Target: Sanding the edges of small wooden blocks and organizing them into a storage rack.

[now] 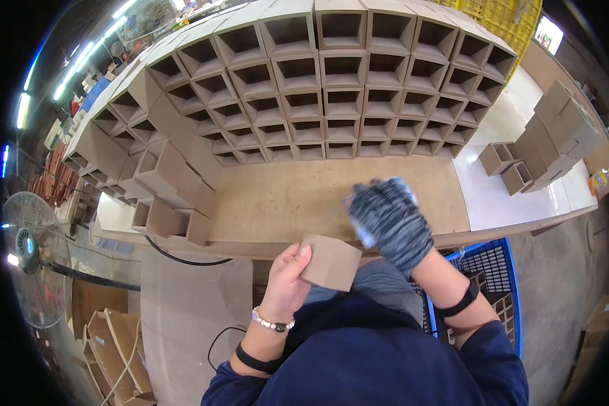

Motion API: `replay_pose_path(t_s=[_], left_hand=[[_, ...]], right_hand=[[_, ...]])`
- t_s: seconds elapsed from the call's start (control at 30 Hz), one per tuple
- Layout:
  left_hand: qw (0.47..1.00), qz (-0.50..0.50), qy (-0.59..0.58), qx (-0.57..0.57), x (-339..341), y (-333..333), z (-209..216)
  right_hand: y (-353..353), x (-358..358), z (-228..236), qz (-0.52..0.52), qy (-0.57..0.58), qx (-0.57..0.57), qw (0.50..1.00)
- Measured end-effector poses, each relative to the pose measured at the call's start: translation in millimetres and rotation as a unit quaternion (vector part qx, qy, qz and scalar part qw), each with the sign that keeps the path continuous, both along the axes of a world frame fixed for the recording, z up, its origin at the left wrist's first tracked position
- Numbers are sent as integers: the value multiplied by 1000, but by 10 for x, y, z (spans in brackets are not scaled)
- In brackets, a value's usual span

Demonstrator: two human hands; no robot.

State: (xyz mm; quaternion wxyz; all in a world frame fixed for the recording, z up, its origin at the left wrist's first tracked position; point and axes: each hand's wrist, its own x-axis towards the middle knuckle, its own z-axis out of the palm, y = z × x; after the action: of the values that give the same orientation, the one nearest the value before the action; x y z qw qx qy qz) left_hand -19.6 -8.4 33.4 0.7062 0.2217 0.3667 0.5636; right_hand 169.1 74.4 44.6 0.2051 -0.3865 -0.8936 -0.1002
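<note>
Between the thumb and fingers of my bare left hand (290, 269) is a small brown cardboard box (332, 262), held just in front of the table edge. Only one broad flat side of it shows clearly. My right hand (390, 216) wears a grey knitted glove and hovers over or rests on the front of the wooden tabletop (284, 196). Its fingers are curled and partly smeared by motion. Pale blue and white edges of something show beside the fingers; I cannot tell what it is.
A wall of stacked open brown boxes (301, 105) lines the table's back, with more boxes (166, 169) stepped along the left. Several boxes (548, 139) stand on the white surface at right. A blue crate (507, 298) sits below my right arm; a fan (30, 254) stands left.
</note>
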Motion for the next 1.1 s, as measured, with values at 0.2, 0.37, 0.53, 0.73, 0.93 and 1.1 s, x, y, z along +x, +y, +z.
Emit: replay_pose_path(t_s=[0.2,0.37,0.53,0.73,0.93,1.1], left_hand=[[997,-28,-47,56,-129,34,-273],[998,-3,30,62,-17,-24,-231],[996,-9,9,85,-81,38,-187],[998,-5,13,61,-22,-14,-212],[980,-80,-101,154,-154,69,-306],[992,-33,-48,110,-66,-28,-184]], right_hand=[[-575,-69,194,170,14,-16,985],[-240,-49,206,60,11,-57,996],[-504,-37,139,128,40,-29,991],[-203,-7,139,49,-10,-77,996],[-572,-49,176,151,49,18,987],[-182,22,148,-39,-19,-32,999]])
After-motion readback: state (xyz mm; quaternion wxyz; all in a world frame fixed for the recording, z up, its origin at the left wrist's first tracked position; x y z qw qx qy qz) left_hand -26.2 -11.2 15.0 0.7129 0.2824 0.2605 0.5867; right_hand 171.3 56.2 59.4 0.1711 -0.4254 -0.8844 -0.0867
